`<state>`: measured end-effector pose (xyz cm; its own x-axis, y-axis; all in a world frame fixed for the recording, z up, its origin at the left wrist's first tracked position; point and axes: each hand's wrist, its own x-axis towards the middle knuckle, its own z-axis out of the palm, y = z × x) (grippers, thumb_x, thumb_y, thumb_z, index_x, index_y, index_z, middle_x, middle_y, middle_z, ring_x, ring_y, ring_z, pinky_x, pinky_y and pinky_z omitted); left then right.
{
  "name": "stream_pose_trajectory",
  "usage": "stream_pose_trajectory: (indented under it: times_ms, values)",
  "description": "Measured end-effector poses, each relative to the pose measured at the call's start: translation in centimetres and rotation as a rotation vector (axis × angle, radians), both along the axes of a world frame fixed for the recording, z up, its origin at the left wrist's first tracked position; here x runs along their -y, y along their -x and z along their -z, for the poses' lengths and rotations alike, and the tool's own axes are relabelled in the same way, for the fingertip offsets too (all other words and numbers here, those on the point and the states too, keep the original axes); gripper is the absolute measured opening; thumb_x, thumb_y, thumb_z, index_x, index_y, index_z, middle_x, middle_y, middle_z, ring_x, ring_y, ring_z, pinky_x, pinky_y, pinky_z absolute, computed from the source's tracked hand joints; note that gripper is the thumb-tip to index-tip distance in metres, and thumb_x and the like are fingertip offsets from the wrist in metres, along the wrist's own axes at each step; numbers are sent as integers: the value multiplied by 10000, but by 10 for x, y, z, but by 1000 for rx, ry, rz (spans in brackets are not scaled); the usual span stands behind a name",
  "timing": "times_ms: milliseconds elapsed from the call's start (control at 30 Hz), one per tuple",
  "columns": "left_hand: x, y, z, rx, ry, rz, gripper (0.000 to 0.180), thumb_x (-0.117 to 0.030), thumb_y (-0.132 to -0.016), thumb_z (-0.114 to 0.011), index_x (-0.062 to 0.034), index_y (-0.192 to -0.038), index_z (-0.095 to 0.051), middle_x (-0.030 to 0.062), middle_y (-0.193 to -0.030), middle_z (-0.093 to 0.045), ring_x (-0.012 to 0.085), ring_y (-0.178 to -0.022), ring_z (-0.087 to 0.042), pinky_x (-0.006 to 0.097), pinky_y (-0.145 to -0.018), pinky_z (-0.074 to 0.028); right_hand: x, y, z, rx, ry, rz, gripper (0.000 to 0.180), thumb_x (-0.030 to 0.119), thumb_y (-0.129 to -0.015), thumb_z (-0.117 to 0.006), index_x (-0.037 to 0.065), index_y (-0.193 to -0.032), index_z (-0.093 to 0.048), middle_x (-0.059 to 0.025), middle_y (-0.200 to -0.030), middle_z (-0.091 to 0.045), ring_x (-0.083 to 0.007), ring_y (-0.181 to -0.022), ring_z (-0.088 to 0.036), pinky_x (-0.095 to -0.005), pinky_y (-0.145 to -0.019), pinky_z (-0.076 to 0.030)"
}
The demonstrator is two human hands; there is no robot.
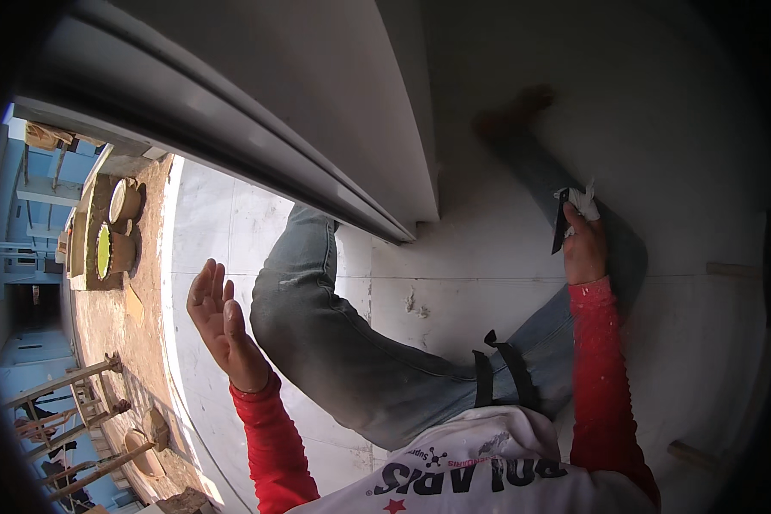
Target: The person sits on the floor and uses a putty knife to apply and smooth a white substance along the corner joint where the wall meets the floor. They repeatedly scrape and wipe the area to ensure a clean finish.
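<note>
My right hand (585,253) is closed around a dark flat putty knife (561,221), held above my bent right leg. A lump of white putty-like material (584,202) shows at the fingers beside the blade; whether it sticks to the knife or the hand I cannot tell. Raised over the floor on the left, beside my left knee, my left hand (223,325) holds nothing, its fingers stretched and thumb apart. Small white scraps (416,303) lie on the pale tiled floor (385,274) between my legs.
A grey-white door or panel frame (257,128) slants across the upper left, close above my left leg. Beyond the sunlit floor edge are planters (116,250), bare ground (146,321) and a wooden rack (68,385). Dark strips (732,270) lie at the right.
</note>
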<state>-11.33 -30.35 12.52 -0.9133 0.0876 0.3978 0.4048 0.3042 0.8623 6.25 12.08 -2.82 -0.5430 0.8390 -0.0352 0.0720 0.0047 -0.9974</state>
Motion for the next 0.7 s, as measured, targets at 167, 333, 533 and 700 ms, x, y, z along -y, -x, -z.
stream_pose_trajectory:
  times_ms: [167, 333, 533, 700]
  values:
    - [-11, 84, -47, -229, -30, 392, 446, -295, -1049, -396, 0, -1362, -513, 246, -1375, -566, 383, -1320, -523, 522, -1128, -371, 67, 35, -17, 7, 387, -122, 300, 140, -920, -680, 30, -1196, -643, 2, -1024, -663, -82, -923, -627, -256, -723, -510]
    - [-44, 110, -46, -204, -218, 430, 401, -270, -1048, -412, 21, -1280, -562, 241, -1274, -624, 372, -1222, -603, 517, -1075, -441, 66, 54, -48, 115, 312, -295, 265, 189, -911, -711, 64, -1135, -646, 36, -980, -650, -52, -868, -610, -255, -720, -504]
    - [-7, 83, -29, -93, -55, 481, 422, -263, -1063, -361, 41, -1257, -581, 239, -1259, -634, 365, -1176, -635, 481, -1051, -489, 69, 106, -13, 276, 264, -381, 281, 210, -903, -717, 62, -1130, -644, 19, -976, -660, -63, -835, -612, -254, -700, -510]
    - [27, 25, 7, 59, 57, 300, 387, -232, -1058, -372, 37, -1261, -562, 283, -1298, -597, 397, -1232, -587, 499, -1098, -432, 64, 143, 63, 281, 467, -294, 245, 213, -904, -711, 45, -1075, -660, -3, -962, -668, -87, -789, -609, -273, -706, -505]
